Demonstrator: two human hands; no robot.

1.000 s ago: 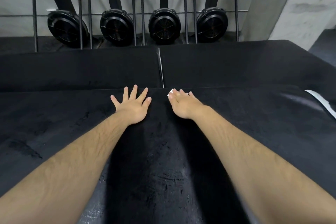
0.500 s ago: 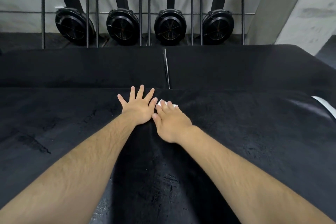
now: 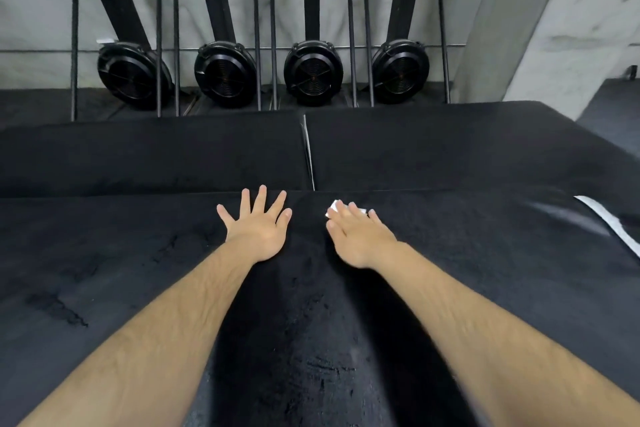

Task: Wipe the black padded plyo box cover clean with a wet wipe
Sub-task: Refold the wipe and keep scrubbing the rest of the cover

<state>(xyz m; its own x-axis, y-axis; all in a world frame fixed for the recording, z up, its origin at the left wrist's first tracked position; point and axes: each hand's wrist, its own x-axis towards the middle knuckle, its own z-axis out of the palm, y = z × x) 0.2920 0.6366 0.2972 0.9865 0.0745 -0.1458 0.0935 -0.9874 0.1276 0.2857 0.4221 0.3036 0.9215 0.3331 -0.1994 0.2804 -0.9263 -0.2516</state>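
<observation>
The black padded plyo box cover [image 3: 104, 270] fills the lower view, with scuffed, dusty patches on its top. My left hand [image 3: 258, 229] rests flat on it near the far edge, fingers spread. My right hand [image 3: 358, 236] lies to the right of it and presses a white wet wipe [image 3: 334, 207] against the cover with straight fingers. Only small white corners of the wipe show past the fingertips; the hand hides the remainder.
Two more black padded boxes [image 3: 433, 146] stand behind, split by a narrow gap [image 3: 309, 152]. Several upright rowing machines [image 3: 221, 74] stand along the grey wall. A white stripe [image 3: 609, 222] marks the cover's right edge.
My right hand slid left with the wipe until it touched my left hand, then moved back right and away from me. The left hand stayed planted. The view tilted up a little.
</observation>
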